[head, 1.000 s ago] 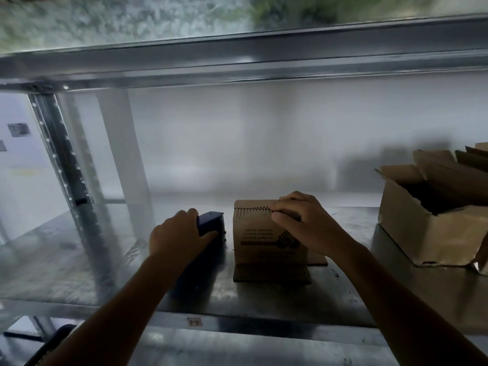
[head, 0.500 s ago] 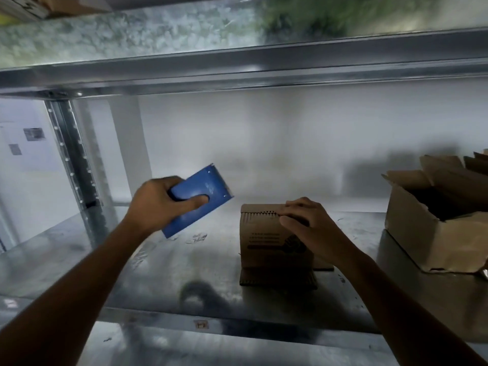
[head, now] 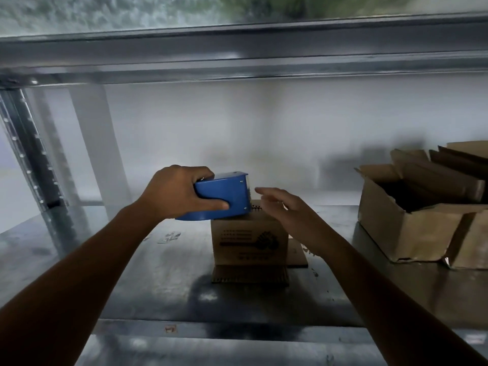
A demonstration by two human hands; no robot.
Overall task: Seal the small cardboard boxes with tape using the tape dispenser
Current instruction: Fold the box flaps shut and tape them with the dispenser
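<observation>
A small printed cardboard box stands upright on the metal shelf, resting on a flat piece of cardboard. My left hand grips a blue tape dispenser and holds it over the box's top left edge, its front end pointing right. My right hand hovers above the right side of the box top with its fingers spread, fingertips close to the dispenser's front. The box top is mostly hidden by the dispenser and my right hand.
A larger open cardboard box with flattened cardboard inside stands at the right of the shelf. A shelf upright rises at the left, and the upper shelf's beam runs overhead. A white wall closes the back.
My left hand lifted the dispenser from the shelf and carried it right, onto the box's top edge. My right hand came off the box top and opened.
</observation>
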